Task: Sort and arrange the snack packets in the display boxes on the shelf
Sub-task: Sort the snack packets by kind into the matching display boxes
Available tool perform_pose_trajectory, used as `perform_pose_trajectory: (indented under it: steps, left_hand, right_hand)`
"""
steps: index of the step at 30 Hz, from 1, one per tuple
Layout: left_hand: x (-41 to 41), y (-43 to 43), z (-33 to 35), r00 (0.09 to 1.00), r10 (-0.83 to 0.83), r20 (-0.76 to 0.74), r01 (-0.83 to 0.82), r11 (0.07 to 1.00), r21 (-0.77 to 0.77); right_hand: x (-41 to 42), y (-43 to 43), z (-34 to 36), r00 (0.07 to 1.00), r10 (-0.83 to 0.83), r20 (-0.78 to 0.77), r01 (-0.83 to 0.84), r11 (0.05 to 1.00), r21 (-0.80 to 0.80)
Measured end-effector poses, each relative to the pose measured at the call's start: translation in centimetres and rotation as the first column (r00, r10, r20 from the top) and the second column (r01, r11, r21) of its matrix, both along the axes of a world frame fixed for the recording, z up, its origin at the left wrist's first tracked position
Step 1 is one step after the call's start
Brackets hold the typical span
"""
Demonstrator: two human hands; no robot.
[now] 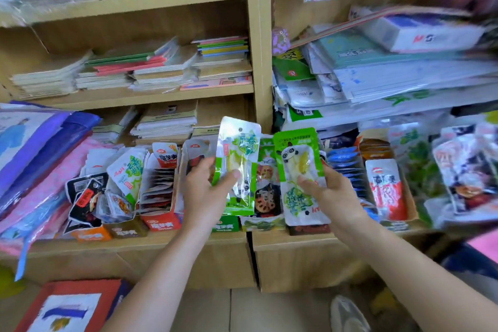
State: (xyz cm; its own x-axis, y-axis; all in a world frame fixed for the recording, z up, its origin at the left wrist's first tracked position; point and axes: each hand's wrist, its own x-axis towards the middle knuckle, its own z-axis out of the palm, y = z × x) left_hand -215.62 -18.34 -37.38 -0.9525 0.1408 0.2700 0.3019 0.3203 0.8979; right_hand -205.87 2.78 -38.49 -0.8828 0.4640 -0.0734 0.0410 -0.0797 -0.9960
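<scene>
Head view, as I receive it at my station. The left hand grips the left packet, a green and clear snack pouch, with the thumb across its front and the fingers curled behind. The packet stands nearly upright, its hang-hole at the top and a panda print near the bottom.

The right hand grips the right packet, a pouch of the same kind, with the thumb pressed on its front. Here the panda print sits near the top. I see both packets held side by side, just apart, in the air above the boxes that line the front of the shelf.

Below and behind the packets, the boxes hold further pouches. A red box to the left carries a row of brown sachets standing on edge. To the right, blue packets lie in a row, and beside them a red-and-white pouch lies flat. Loose pouches are heaped at both ends of the row.

Notebooks are stacked on the upper shelves. One shoe shows on the floor.
</scene>
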Motion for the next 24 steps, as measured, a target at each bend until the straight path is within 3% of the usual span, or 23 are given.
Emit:
perform_pose_trajectory:
  steps: [8, 13, 21, 24]
  left_hand:
    - [6.5, 9.0, 1.0, 0.957, -0.277, 0.084, 0.271, 0.96, 0.076]
    - [9.5, 12.5, 1.3, 0.929, -0.347, 0.129, 0.34, 0.938, 0.074]
    - [12.2, 22.1, 3.5, 0.892, -0.447, 0.062, 0.448, 0.894, -0.004]
    - [11.4, 24.9, 4.2, 0.913, -0.408, -0.03, 0.405, 0.911, -0.074]
  right_hand:
    - [9.0, 7.0, 2.0, 0.982, -0.184, -0.044, 0.185, 0.983, 0.016]
    - [12.0, 10.4, 2.9, 0.972, -0.216, -0.091, 0.217, 0.976, 0.001]
    - [18.1, 21.6, 4.9, 0.877, -0.462, -0.13, 0.474, 0.877, 0.078]
    - [19.0, 24.9, 5.4, 0.852, -0.504, -0.14, 0.52, 0.846, 0.121]
